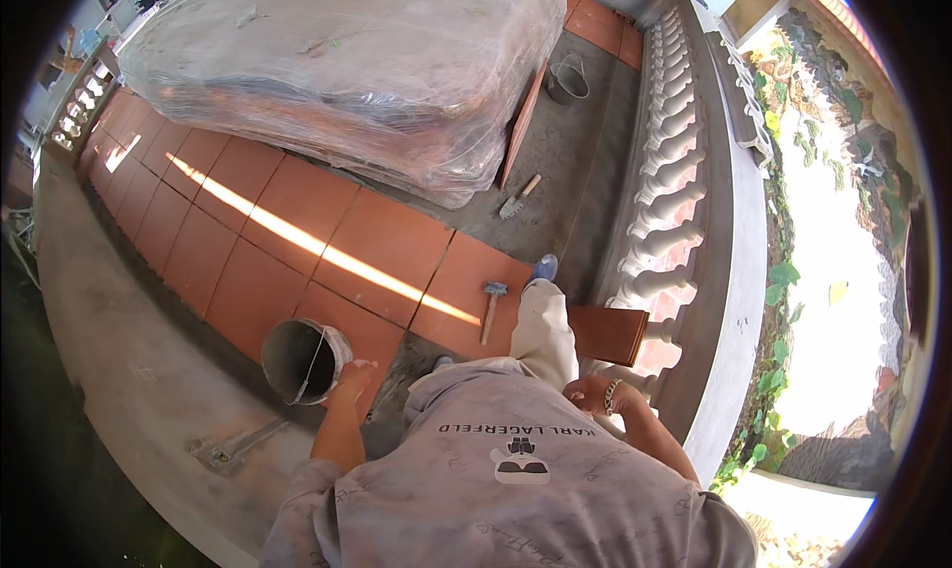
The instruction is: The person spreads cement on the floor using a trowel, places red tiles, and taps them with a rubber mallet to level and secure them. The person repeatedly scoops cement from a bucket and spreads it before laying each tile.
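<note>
My left hand [351, 379] grips the rim area of a tilted grey bucket [293, 355] with a metal handle, over red floor tiles [377, 251]. My right hand [593, 393] is beside my hip, fingers curled, with a chain bracelet on the wrist; whatever is inside the fingers is hidden. Just beyond it, dark reddish-brown tiles [607, 332] lean by the balusters. A mallet [488, 320] with a grey head and wooden handle lies on the tiles near my feet. A trowel [518, 199] with a wooden handle lies on bare grey mortar farther forward.
A large plastic-wrapped mass [337, 62] fills the upper middle, a tile propped at its side. A second bucket [567, 80] stands beyond. A balustrade [659, 211] runs along the right. A long-handled tool [213, 454] lies on the left ledge [89, 300]. Small objects clutter the far left background.
</note>
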`<control>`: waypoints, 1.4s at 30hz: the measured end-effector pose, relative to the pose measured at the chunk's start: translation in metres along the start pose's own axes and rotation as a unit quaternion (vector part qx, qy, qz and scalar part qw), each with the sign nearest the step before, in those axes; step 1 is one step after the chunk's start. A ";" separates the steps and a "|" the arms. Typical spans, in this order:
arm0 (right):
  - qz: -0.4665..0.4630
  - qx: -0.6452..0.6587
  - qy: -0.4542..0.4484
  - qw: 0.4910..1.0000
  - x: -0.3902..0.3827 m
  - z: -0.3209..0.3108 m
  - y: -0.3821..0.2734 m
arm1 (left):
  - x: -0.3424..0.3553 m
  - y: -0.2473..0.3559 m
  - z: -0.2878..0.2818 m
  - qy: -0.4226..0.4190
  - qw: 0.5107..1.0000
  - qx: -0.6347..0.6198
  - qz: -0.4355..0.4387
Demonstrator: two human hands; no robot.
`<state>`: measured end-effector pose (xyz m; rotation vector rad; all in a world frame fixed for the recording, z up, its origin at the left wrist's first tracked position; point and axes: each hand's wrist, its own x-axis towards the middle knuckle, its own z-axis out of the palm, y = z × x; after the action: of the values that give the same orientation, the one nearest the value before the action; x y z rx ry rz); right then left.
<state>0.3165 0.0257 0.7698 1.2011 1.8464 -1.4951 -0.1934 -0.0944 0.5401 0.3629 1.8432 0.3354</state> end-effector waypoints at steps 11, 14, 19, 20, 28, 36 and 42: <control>-0.001 0.087 -0.176 0.981 0.116 -0.175 0.074 | 0.006 0.258 0.082 0.097 0.949 -0.135 0.266; -0.028 0.028 -0.219 0.975 0.180 -0.253 0.126 | 0.027 0.380 0.101 0.142 0.928 -0.128 0.321; -0.031 -0.153 -0.229 0.961 0.363 -0.413 0.243 | 0.125 0.583 0.121 0.447 0.807 -0.004 0.386; -0.008 -0.187 -0.203 0.961 0.402 -0.438 0.267 | 0.150 0.612 0.125 0.496 0.782 0.025 0.377; 0.174 -0.216 -0.148 0.949 0.663 -0.521 0.383 | 0.189 0.662 0.124 0.568 0.790 0.072 0.220; 0.083 -0.264 -0.024 0.961 0.841 -0.523 0.376 | 0.166 0.623 0.115 0.550 0.808 0.093 0.192; 0.085 -0.387 -0.055 0.916 0.873 -0.500 0.387 | 0.153 0.601 0.097 0.512 0.825 0.144 0.189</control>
<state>0.2857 0.7948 0.0150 0.8252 1.9064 -0.5960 -0.0967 0.5204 0.6231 0.8873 2.9011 0.6008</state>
